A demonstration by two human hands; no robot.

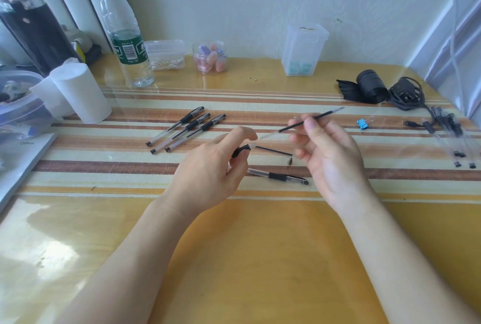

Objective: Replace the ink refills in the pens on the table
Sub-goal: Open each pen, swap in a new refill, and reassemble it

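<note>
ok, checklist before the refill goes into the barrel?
1. Right hand pinches the refill: ok.
2. Left hand grips the barrel, open end facing the refill: ok.
3. Refill end seated in the barrel mouth: not ok, it is near but outside.
4. Held refill is the new one, not the loose refill on the table: cannot tell.
5. Metal tip at hand, lying beside the loose refill: ok.

Glossy wood table (260,258); clear plastic pens (186,129).
</note>
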